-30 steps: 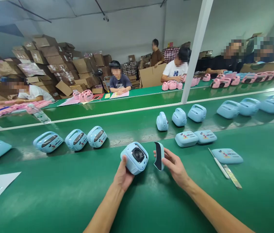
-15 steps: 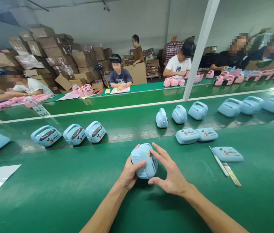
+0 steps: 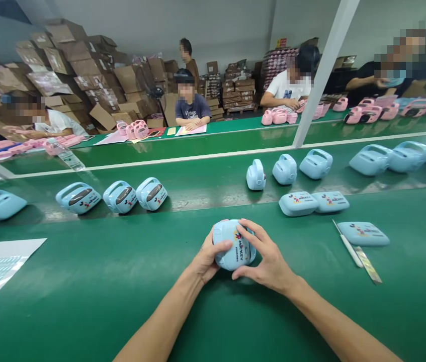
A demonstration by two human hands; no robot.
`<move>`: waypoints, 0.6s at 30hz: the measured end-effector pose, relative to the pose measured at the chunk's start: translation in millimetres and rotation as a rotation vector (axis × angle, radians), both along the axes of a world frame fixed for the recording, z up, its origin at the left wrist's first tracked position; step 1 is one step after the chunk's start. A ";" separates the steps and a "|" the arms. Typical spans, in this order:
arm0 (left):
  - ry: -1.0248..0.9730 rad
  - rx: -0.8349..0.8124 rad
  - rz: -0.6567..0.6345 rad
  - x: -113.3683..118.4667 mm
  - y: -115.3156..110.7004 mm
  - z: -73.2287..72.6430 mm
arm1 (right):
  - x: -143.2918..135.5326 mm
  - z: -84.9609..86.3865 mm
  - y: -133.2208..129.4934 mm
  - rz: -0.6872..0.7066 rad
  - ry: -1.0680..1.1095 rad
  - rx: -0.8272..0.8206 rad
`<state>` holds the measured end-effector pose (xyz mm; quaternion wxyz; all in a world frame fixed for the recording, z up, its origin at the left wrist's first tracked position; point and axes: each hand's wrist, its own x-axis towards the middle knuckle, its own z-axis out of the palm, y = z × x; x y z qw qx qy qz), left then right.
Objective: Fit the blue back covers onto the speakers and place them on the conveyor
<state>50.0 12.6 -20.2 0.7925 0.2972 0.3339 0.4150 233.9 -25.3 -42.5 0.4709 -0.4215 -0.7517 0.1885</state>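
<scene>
A light blue plastic case (image 3: 231, 256) with a cartoon mouse and lettering printed on its face is between my hands, tilted, just above the green bench. My left hand (image 3: 208, 256) grips its left side, with the thumb lying across the front. From the right, my right hand (image 3: 267, 259) closes round it; the fingertips rest on the printed face and the thumb is at the lower edge. To the right lie a flat printed blue panel (image 3: 363, 234), a thin white-handled tool (image 3: 350, 249) and a narrow strip (image 3: 368, 265) that looks like a blade.
Two more printed panels (image 3: 297, 203) lie behind on the right. Blue handled cases (image 3: 79, 197) stand along the belt (image 3: 197, 193) on both sides. White printed sheets (image 3: 5, 266) are at left. Co-workers sit across a green table with pink cases (image 3: 137, 129); a white post (image 3: 322, 75) rises at right.
The case has turned so its printed face points more toward me. My right hand's fingers have come in onto it. The view has shifted slightly.
</scene>
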 end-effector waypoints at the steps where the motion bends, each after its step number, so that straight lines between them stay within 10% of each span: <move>1: -0.023 -0.024 -0.008 -0.2 0.9 -1.6 | 0.9 0.7 0.0 0.021 0.013 -0.018; 8: -0.186 -0.091 -0.123 -12.3 9.3 -7.3 | 18.5 10.6 2.8 0.070 0.192 -0.049; 18: 0.023 0.008 -0.058 -1.0 -2.2 2.2 | 6.9 7.1 0.6 0.132 -0.129 0.103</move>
